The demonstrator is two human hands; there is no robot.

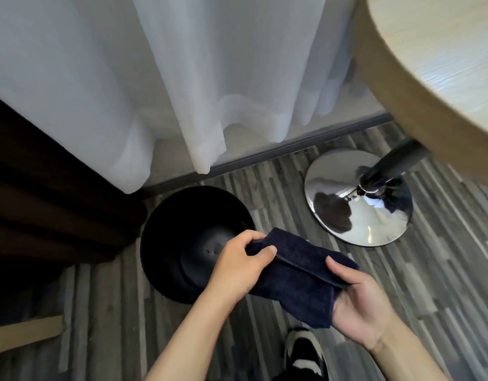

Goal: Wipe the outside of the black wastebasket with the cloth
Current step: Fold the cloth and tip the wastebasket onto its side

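The black wastebasket (166,243) stands upright on the floor below me, round and open at the top, its inside showing. A folded dark navy cloth (297,276) is held above the basket's right rim. My left hand (237,265) pinches the cloth's left end between thumb and fingers. My right hand (361,303) cups the cloth's right end from underneath, thumb on top. The cloth is not touching the basket.
A white sheer curtain (182,78) hangs behind the basket, with a dark brown drape (45,193) at left. A chrome table base (358,199) sits on the striped floor at right, under a round wooden tabletop (443,78). My shoe (303,353) is below the cloth.
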